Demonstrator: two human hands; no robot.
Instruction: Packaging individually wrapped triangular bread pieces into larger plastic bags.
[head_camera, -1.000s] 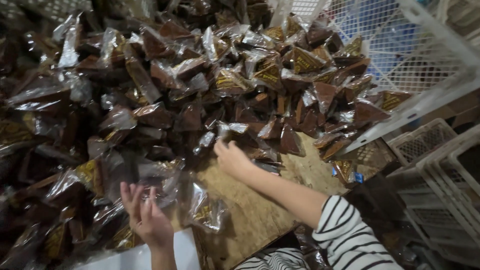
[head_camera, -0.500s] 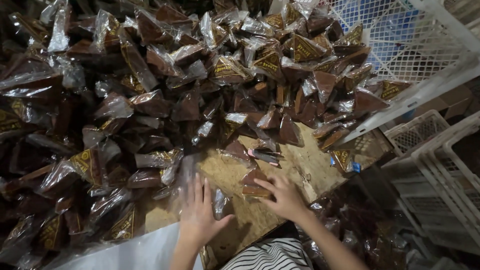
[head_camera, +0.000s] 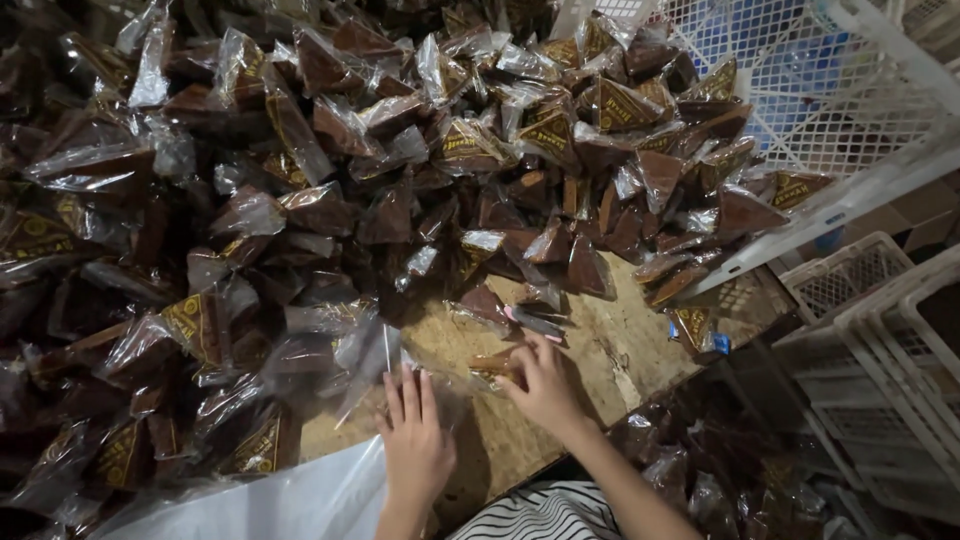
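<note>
At lower centre of the wooden surface (head_camera: 620, 350), both hands work at the edge of a big heap of wrapped brown wedges (head_camera: 330, 200). Left hand (head_camera: 415, 445): flat, palm down, fingers (head_camera: 408, 392) straight and slightly spread, pressing on a clear plastic bag (head_camera: 300, 495) that runs off twd the bottom-left edge; nothing gripped. Right hand (head_camera: 545, 385): fingers curled, tips closed on one small wrapped wedge (head_camera: 495, 362), which lies on the bare surface just in front of the heap. Striped sleeve (head_camera: 545, 512) at bottom. White plastic crates (head_camera: 880, 330) stacked at right, w/ a white mesh crate wall (head_camera: 800, 90) leaning over the heap at upper right. More wrapped pcs in shadow below the surface edge, detail unclear.
</note>
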